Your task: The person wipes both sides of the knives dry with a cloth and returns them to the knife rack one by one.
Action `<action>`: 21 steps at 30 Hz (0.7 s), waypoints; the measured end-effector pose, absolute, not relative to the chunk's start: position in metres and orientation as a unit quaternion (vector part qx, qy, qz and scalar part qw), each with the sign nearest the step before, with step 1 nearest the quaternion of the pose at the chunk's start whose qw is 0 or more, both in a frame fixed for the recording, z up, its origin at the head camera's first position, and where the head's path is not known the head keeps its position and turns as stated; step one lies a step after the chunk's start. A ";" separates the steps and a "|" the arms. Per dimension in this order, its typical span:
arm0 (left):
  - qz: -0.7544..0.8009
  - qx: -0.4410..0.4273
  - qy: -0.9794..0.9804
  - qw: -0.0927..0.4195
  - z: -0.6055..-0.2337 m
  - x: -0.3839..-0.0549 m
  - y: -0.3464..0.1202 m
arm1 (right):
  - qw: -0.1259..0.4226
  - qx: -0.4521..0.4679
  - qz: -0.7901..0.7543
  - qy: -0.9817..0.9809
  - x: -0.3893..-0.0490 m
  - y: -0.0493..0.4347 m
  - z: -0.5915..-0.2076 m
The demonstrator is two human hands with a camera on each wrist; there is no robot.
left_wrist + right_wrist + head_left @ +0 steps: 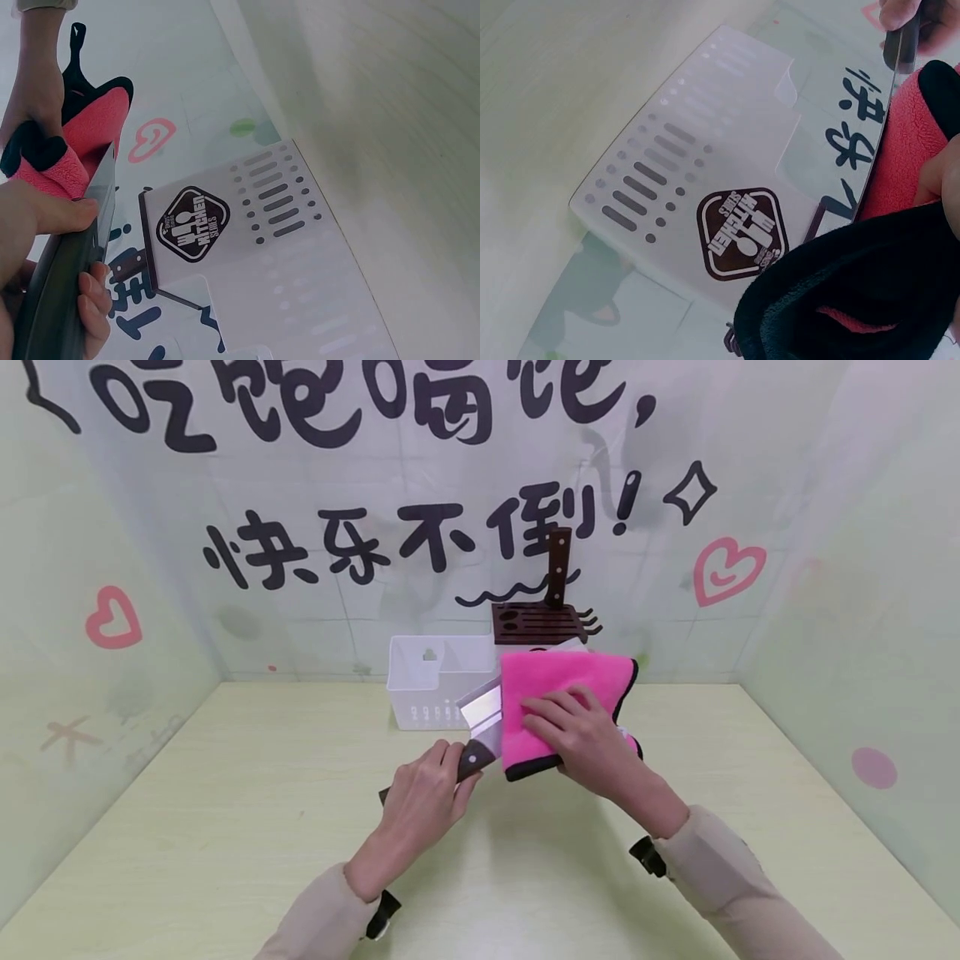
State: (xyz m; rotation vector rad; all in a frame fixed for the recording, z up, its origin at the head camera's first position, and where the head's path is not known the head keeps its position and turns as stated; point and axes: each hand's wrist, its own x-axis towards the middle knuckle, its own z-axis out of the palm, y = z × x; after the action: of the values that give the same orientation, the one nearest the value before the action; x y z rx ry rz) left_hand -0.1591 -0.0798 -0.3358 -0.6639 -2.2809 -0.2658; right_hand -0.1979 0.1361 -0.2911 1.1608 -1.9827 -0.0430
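My left hand [423,789] grips the dark riveted handle [474,760] of a broad-bladed kitchen knife, a cleaver [483,710], its blade slanting up to the right. A pink cloth [562,670] with black edging covers most of the blade. Against it my right hand [581,735] presses with bent fingers, gripping the folded cloth around the blade. From the left wrist, the thumb [71,214] lies along the handle top and the cloth [105,124] bunches over the blade. In the right wrist view, black-edged folds of cloth [904,135] hide much of the hand.
Behind the hands stands a white slotted storage rack [412,702] with an open compartment on its left. Its brown slotted top [525,625] bears an upright brown knife handle [557,564]. The pale wooden table [247,827] meets a printed wall sheet [300,618] at the back.
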 end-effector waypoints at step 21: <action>-0.348 -0.283 -0.862 0.236 -0.334 -0.159 -0.083 | 0.499 0.362 0.147 -0.774 -0.209 0.151 -0.287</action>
State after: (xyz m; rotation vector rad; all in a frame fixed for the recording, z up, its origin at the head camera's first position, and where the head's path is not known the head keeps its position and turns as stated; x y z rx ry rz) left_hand -0.1592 -0.0834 -0.3342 -0.7764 -2.3639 -0.9531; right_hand -0.2092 0.1513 -0.2874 0.8759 -1.8715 0.3548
